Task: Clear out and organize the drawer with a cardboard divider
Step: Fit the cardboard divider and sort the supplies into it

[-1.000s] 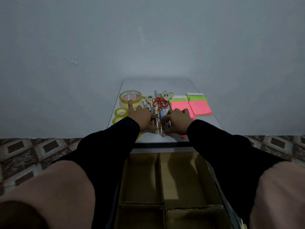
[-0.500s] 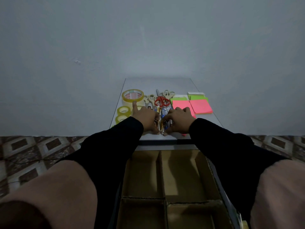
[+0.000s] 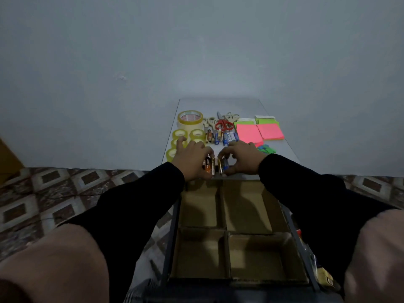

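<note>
Held cluster: small cylindrical orange, gold and blue batteries (image 3: 215, 165), at near edge of pale grey tabletop (image 3: 277, 158), just beyond open drawer.
Left hand (image 3: 192, 159): fingers curled, cupping cluster's left side.
Right hand (image 3: 240, 159): fingers curled against right side; equally near.
Long axes: roughly toward the viewer.
Open room: brown cardboard divider (image 3: 225, 215), four bare compartments directly below and nearer.
Likely catch: drawer's front lip.

From here my left hand (image 3: 192, 159) covers part of the tape rolls (image 3: 182, 138) at eleven o'clock, and battery (image 3: 215, 166) labels blur beyond my reading
</note>
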`<state>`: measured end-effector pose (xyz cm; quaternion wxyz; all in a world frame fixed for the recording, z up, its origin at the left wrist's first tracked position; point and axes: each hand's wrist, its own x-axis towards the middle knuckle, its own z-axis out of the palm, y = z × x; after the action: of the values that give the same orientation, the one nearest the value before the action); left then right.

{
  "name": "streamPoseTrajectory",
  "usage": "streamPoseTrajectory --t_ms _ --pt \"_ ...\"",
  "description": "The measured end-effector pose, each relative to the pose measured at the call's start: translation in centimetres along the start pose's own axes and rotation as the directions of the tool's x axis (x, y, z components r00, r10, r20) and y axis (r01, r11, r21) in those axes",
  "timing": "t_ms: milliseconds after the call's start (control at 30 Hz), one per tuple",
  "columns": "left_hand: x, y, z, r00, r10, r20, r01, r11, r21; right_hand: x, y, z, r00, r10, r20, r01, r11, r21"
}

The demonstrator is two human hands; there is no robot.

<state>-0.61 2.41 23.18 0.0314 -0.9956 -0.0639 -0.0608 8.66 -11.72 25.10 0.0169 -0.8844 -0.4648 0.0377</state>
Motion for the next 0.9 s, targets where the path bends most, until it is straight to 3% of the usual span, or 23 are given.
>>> streamPoseTrajectory --t_ms 167,300,500,900 --pt "-6.1 -1.1 1.8 0.997 -0.051 0.053 0.058 0.990 -0.129 -3.4 -4.2 3.7 0.992 -0.028 0.126 0.008 0.988 0.156" --pt "-10.5 -3.0 4.7 0.994 -0.105 -0.002 0.104 0.983 -0.153 -5.9 -7.8 8.7 0.977 0.012 0.213 -0.061 0.972 0.225" --pt "-15.3 -6.1 7.4 0.970 -0.210 0.123 0.226 0.966 -0.129 -6.7 -11.3 15.2 0.939 0.053 0.340 -0.106 0.985 0.138" --pt "-18.7 -10.6 9.6 0.947 -0.272 0.171 0.304 0.929 -0.210 -4.1 -15.1 19.9 0.914 0.140 0.380 -0.207 0.968 0.141"
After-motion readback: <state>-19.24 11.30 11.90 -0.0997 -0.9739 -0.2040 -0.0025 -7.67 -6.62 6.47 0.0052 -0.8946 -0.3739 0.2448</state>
